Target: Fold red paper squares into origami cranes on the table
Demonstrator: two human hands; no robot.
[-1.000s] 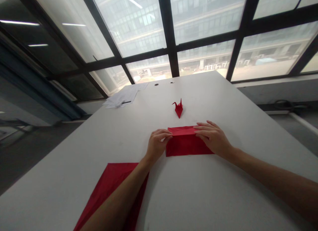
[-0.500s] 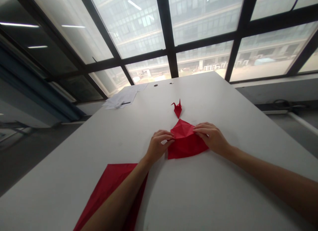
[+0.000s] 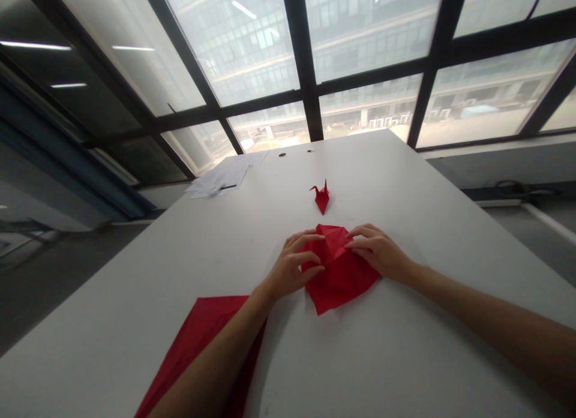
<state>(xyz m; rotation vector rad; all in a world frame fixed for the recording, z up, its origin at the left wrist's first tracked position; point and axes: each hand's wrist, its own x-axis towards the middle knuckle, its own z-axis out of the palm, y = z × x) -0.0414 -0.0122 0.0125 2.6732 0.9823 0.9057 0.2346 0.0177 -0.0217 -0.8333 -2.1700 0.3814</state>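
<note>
A creased sheet of red origami paper (image 3: 342, 280) lies partly folded on the white table, its lower edge fanned toward me. The left side of this paper is gripped by my left hand (image 3: 294, 262), with thumb and index finger close together and the other fingers over the folded part. At the opposite side my right hand (image 3: 373, 247) pinches the upper fold between thumb and fingers. Just beyond the paper stands a small folded red paper crane (image 3: 322, 198). Part of the sheet is hidden under my fingers.
Another large red sheet (image 3: 193, 340) lies at the near left, partly under my left forearm. White papers (image 3: 220, 175) with a dark pen (image 3: 228, 186) sit at the table's far left. The white table (image 3: 405, 346) reaches toward tall windows.
The paper has turned and its lower edge has come nearer to me, while its top point has pulled back from the crane. My left fingers have spread farther over it.
</note>
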